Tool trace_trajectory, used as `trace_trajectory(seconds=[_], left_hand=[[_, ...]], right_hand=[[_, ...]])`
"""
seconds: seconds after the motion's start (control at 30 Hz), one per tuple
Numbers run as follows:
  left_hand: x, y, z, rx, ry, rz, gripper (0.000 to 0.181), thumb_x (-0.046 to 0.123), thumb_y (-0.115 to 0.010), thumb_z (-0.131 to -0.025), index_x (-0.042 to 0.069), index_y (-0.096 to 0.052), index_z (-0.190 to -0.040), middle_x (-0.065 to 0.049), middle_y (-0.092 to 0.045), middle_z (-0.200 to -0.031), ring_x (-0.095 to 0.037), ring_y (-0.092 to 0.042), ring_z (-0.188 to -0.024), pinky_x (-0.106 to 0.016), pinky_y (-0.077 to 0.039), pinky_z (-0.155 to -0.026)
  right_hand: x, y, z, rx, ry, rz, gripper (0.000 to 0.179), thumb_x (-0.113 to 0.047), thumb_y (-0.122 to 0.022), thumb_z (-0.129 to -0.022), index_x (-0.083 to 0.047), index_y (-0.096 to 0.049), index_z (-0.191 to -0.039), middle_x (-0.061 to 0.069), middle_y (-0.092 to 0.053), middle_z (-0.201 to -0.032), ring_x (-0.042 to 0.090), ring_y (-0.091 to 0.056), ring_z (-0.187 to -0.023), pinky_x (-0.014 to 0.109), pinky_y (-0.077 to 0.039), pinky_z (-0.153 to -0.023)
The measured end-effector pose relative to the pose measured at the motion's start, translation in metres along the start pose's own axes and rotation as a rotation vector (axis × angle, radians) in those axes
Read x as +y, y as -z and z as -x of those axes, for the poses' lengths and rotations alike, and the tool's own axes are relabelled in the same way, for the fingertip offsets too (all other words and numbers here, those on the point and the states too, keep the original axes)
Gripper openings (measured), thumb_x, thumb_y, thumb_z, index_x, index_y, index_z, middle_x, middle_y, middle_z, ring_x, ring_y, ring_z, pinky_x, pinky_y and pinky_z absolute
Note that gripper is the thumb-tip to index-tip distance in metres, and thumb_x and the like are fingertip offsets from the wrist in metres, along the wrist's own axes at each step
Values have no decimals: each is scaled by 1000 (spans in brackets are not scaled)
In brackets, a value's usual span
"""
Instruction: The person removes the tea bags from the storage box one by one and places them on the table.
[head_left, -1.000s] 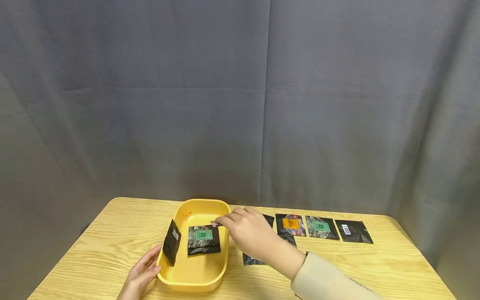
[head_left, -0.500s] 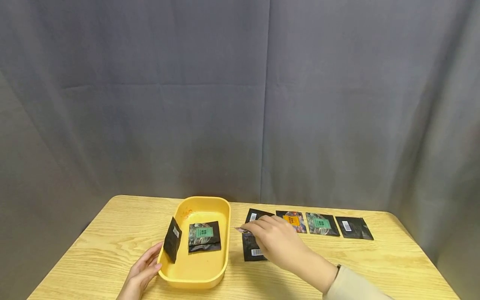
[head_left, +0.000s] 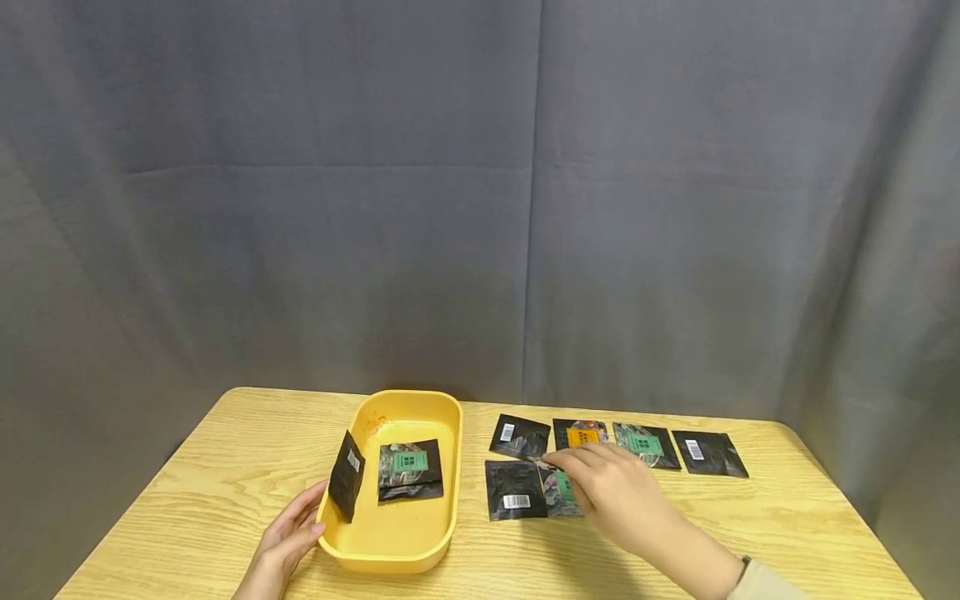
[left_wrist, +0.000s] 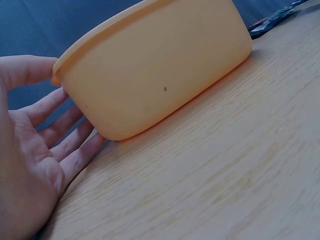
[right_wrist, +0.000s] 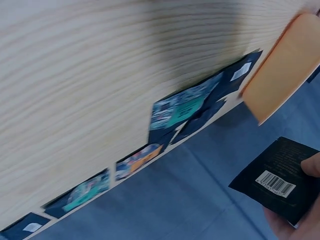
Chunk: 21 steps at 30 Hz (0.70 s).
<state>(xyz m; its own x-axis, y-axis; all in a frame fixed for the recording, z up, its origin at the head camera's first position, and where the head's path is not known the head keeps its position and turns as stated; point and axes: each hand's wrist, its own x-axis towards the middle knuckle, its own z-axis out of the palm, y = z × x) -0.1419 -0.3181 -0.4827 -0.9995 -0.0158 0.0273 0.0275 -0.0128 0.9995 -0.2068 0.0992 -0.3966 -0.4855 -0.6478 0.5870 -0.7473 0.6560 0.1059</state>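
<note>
My left hand (head_left: 288,537) grips the left side of a yellow plastic tub (head_left: 360,560); in the left wrist view the thumb is at the rim and the fingers lie against the outer wall. Inside, one black packet (head_left: 346,479) leans on the left wall, and a green-label packet (head_left: 408,465) lies over another black one (head_left: 411,492). My right hand (head_left: 618,492) is over the packets right of the tub, pinching a flat black packet (right_wrist: 255,182). Its barcode side shows in the right wrist view; the hand mostly hides it from the head camera.
Under and beside the right hand lie a barcode-up packet (head_left: 514,486) and a green-label one (head_left: 555,497). Behind them a row runs rightward: a black packet (head_left: 520,436), an orange-label one (head_left: 581,430), a green-label one (head_left: 647,444) and another black one (head_left: 711,453). A grey curtain (head_left: 375,208) hangs behind the table (head_left: 225,467).
The right hand has moved right with its packet, from over the tub's right rim to above the packets on the table. The left hand keeps its place on the tub.
</note>
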Motion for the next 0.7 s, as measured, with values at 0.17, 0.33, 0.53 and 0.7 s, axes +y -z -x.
trace_trajectory(seconds=[0.17, 0.33, 0.53, 0.7], left_hand=[[-1, 1, 0, 13, 3, -2, 55, 9, -48, -99, -8, -31, -149, -28, -35, -148, 5, -52, -112, -15, -43, -87], [-2, 0, 0, 19, -12, 6, 54, 7, -49, -99, -10, -32, -148, -16, -43, -141, 3, -54, -111, -15, -44, -87], [-3, 0, -1, 5, -24, 17, 54, 8, -49, -99, -9, -32, -148, -10, -44, -138, 0, -55, -112, -16, -44, -88], [-3, 1, -1, 9, -20, 11, 53, 6, -49, -99, -9, -33, -147, -11, -45, -139, 1, -55, -112, -16, -44, -88]], right_hand=[[11, 5, 13, 19, 2, 18, 30, -6, -64, -85, -13, -72, -113, 2, -74, -101, 25, -70, -90, 44, -57, -77], [22, 10, 24, 69, 7, 36, 40, -19, -34, -103, -12, -73, -111, 2, -74, -95, 23, -70, -84, 41, -57, -73], [36, 16, 37, 89, -1, 61, 51, -25, -24, -106, -13, -73, -112, 1, -72, -88, 19, -69, -78, 38, -56, -69], [44, 14, 51, 59, 9, 85, 54, -28, -23, -108, -11, -74, -104, 0, -72, -86, 19, -68, -76, 37, -56, -66]])
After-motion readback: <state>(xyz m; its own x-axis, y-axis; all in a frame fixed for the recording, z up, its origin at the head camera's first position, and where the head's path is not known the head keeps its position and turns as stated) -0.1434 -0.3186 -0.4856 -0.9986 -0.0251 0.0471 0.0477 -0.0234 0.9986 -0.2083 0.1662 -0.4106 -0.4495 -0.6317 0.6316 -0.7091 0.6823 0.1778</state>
